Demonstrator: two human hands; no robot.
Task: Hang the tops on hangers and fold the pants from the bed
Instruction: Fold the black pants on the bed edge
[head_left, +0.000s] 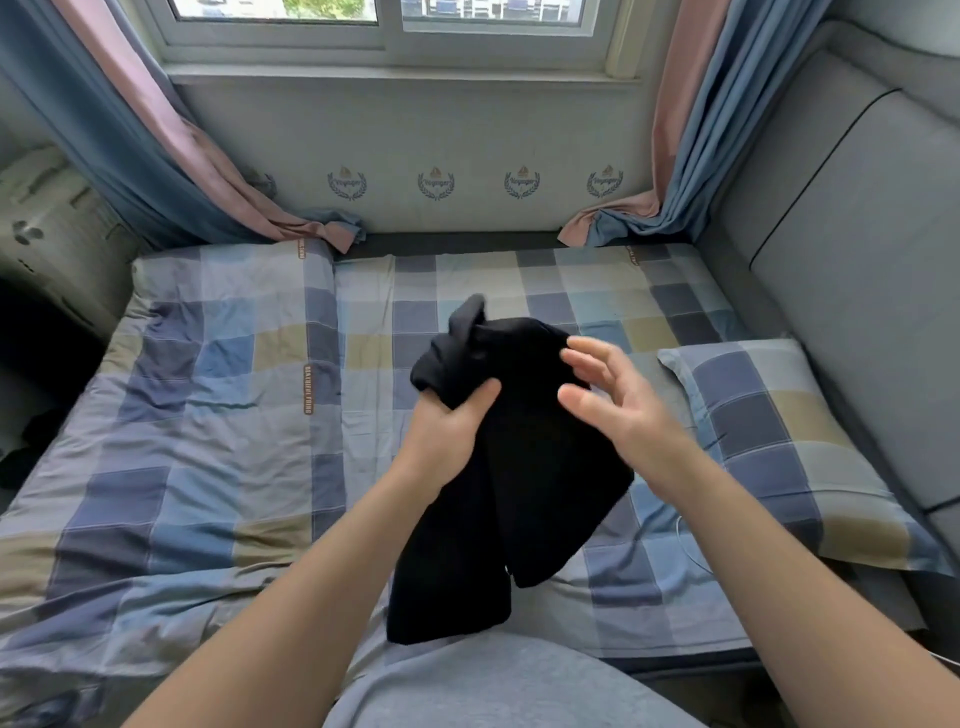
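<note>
Left grip (447, 431) is curled tight round a bunched upper fold of the black garment (545, 483). Right grip (618, 410) is spread with fingers loose, just beside the cloth on its right; can't tell if it touches. The checked bed (208, 415) fills the view, the garment is held up over its middle and hangs toward the person's lap, and a pillow (779, 441) lies to the right.

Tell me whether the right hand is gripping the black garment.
No, the right hand is open and spread; only the left hand grips the black garment.
</note>
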